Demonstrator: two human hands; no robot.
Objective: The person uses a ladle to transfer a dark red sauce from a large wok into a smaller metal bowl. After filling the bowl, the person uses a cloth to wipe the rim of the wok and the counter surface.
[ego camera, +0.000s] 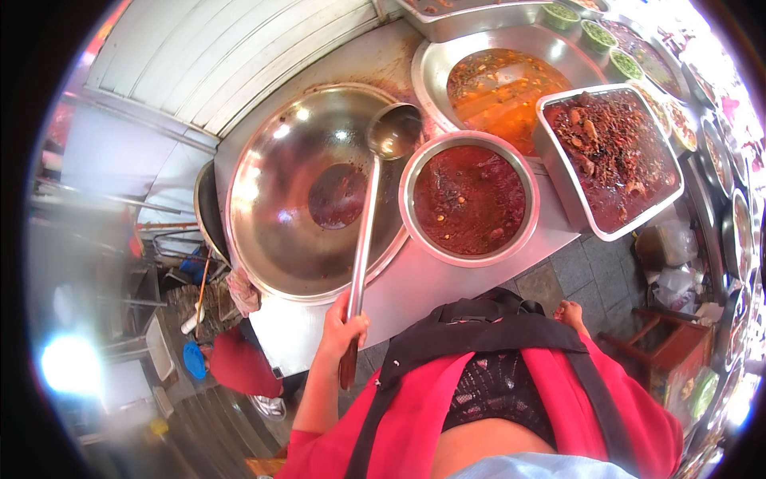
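My left hand (343,328) grips the handle of a long steel ladle (366,230) near its dark wooden end. The ladle's bowl hangs over the right side of a wide steel wok-shaped pan (272,239); a shiny yellowish spot shows inside it. A little dark red liquid (338,197) lies in the pan's bottom. Right beside the pan stands a round steel pot (529,236) of thick red sauce (470,200). My right hand (571,315) hangs at my side past the table edge, fingers curled; whether it holds anything cannot be made out.
Behind the pot is a large steel basin (434,66) of orange broth. A rectangular steel tray (568,197) holds red, spiced pieces in sauce. Several bowls of chopped greens (598,37) line the back right. A person's red sleeve (242,362) shows at left, and a wooden stool (670,353) at right.
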